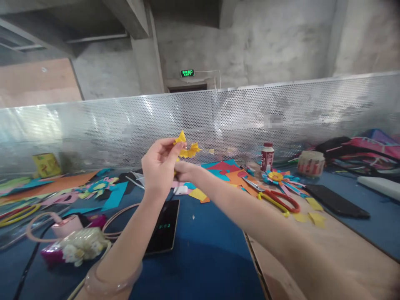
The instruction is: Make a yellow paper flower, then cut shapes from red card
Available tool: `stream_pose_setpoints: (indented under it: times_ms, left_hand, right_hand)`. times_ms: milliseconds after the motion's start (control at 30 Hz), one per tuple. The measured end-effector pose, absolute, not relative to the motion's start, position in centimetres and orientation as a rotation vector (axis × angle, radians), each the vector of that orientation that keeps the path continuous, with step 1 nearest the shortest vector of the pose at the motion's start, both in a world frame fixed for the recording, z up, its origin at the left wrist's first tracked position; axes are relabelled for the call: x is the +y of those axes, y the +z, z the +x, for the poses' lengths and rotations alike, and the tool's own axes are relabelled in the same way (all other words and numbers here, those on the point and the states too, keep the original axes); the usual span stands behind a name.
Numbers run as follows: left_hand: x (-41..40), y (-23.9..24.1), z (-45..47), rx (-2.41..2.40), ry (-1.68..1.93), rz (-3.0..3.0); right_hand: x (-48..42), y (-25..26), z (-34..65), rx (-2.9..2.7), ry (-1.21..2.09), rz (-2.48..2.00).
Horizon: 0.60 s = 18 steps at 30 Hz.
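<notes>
Raised over the middle of the table, my left hand (161, 162) pinches a folded strip of yellow paper (188, 152) between thumb and fingers. The strip has pointed, petal-like ends and curves out to the right of the thumb. Just below it, my right hand (184, 171) is closed, its fingers mostly hidden behind the left hand. A bit of yellow shows at its fingertips, so it appears to grip the lower part of the same paper. A clear bangle (112, 277) circles my left wrist.
Red-and-yellow-handled scissors (278, 201), a paper flower (276, 178) and a dark red bottle (267, 157) are on the right. A lit phone (165, 229) lies below my hands. Coloured paper (115, 196), a pink charger (67, 225) and cables are left. A perforated metal divider (250, 108) stands behind.
</notes>
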<state>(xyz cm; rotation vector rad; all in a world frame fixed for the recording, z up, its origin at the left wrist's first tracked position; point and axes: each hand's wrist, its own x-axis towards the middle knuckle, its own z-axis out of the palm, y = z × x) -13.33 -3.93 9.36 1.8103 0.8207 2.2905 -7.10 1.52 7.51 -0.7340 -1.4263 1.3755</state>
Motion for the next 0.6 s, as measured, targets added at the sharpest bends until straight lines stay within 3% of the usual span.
stream_pose_setpoints:
  times_ms: [333, 600]
  left_hand:
    - [-0.6, 7.3, -14.4, 0.942, 2.017, 1.638]
    - [-0.2, 4.9, -12.5, 1.050, 1.659, 1.786]
  right_hand:
    - [0.2, 3.8, 8.2, -1.450, 1.332, -0.831]
    - [-4.1, 2.8, 9.5, -1.289, 1.165, -0.676]
